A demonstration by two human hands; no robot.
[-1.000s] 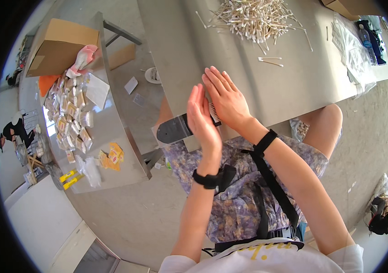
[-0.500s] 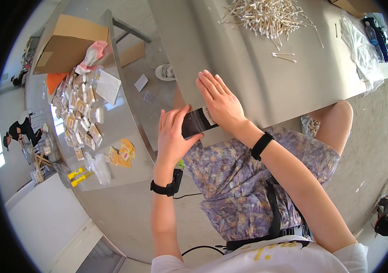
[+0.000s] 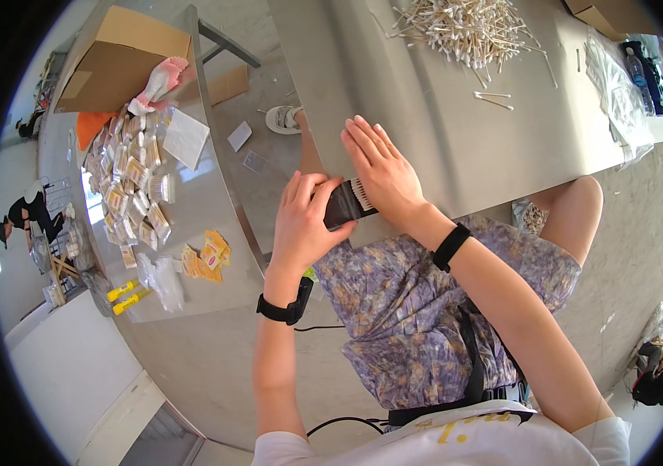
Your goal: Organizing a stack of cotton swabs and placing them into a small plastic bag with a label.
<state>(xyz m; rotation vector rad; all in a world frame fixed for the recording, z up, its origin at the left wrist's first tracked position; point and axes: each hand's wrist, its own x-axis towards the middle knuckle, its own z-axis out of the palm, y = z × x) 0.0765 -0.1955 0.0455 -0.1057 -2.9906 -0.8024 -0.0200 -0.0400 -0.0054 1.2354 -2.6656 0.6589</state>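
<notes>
At the table's near edge, my left hand [image 3: 302, 221] wraps its fingers and thumb round a flat dark holder [image 3: 341, 208]. A row of white-tipped cotton swabs [image 3: 361, 194] sticks out of the holder's right end. My right hand [image 3: 386, 175] lies flat beside those swabs, fingers stretched out and close together, its palm edge against their ends. What is under the right palm is hidden. Further up the metal table [image 3: 417, 147] lies a big heap of loose cotton swabs [image 3: 467, 31], with a few single swabs [image 3: 494, 98] nearer me.
On a side table [image 3: 191, 299] at left are many packed swab bags [image 3: 133, 179], yellow cards [image 3: 211, 256], clear plastic bags [image 3: 162, 283], two yellow tubes [image 3: 129, 299] and a cardboard box [image 3: 125, 62]. Clear plastic [image 3: 615, 93] and a bottle [image 3: 636, 74] lie at the far right.
My left hand has shifted slightly right, its fingers further over the dark holder, so less of the holder shows. The right hand stays flat beside the swab ends. The view has tilted slightly.
</notes>
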